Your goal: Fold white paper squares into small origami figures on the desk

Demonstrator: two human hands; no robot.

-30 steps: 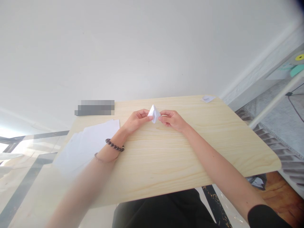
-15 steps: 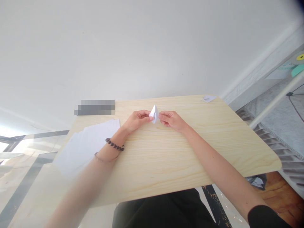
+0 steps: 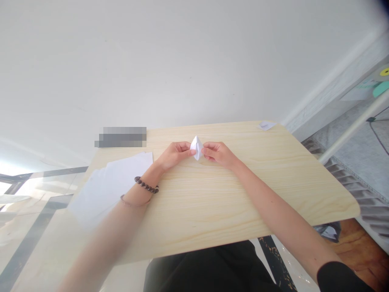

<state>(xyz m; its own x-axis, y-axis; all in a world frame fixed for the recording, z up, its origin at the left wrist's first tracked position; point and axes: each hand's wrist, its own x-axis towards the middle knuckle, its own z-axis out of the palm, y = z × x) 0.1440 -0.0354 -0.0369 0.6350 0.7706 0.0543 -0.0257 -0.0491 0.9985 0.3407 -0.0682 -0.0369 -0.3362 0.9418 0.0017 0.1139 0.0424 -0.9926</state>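
Between my two hands is a small piece of folded white paper (image 3: 197,146), diamond-shaped with a crease down its middle. My left hand (image 3: 175,154) pinches its left side, thumb in front and fingers behind. On the right side, my right hand (image 3: 219,153) grips the paper's edge between thumb and fingers. The paper is held up over the pale wooden table (image 3: 212,211). Some of the fingertips are hidden behind it.
Overlapping white sheets (image 3: 118,178) lie on the table's left side, under my left forearm. Another folded paper (image 3: 266,125) rests at the far right corner. A blurred-out patch (image 3: 121,137) covers the far left. A wall stands behind the table.
The folded paper has turned slightly and looks wider and more evenly diamond-shaped, its top point a little to the left. Both hands keep their grip, with hardly any movement.
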